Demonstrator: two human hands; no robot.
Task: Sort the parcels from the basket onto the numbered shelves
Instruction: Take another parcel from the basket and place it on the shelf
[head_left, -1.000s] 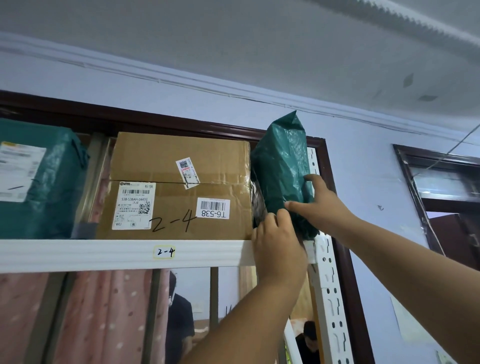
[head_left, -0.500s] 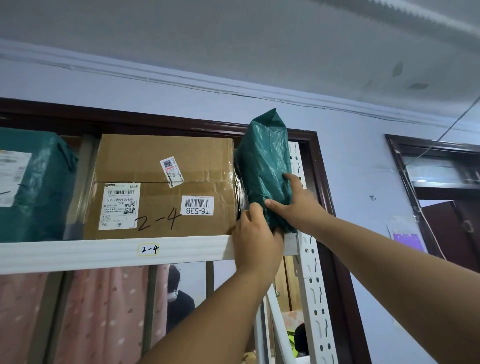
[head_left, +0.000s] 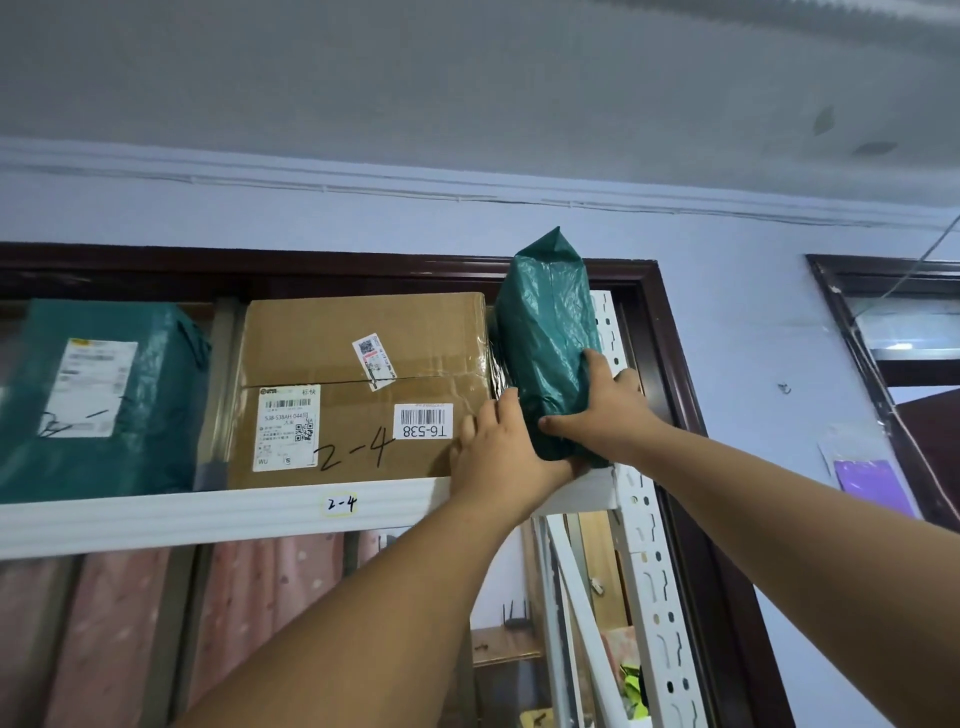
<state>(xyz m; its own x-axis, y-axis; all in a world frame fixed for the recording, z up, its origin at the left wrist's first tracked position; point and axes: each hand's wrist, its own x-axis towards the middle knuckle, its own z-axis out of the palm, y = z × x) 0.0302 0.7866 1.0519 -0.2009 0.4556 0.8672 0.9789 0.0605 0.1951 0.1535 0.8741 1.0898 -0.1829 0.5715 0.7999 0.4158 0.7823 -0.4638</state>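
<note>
Centrally, just right of mid-frame, both hands meet on an upright green bag (head_left: 545, 332). Right hand (head_left: 605, 410) is clamped on the bag's lower right side, thumb across its front; left hand (head_left: 501, 457) lies with fingers fairly straight against the bag's lower left edge and the box (head_left: 363, 384) corner, steadying rather than gripping. The bag stands on end at the right end of the shelf (head_left: 208, 512), touching the box on one side and close to the white slotted upright (head_left: 649, 545) on the other. Leftward, the box carries a handwritten "2-4", matching the "2-4" tag (head_left: 341, 503) on the shelf edge; at far left sits another green parcel (head_left: 98, 395). Progress, as judged: two parcels are already shelved and this one is nearly seated, awaiting release. The basket is out of view, so what remains cannot be told.
</note>
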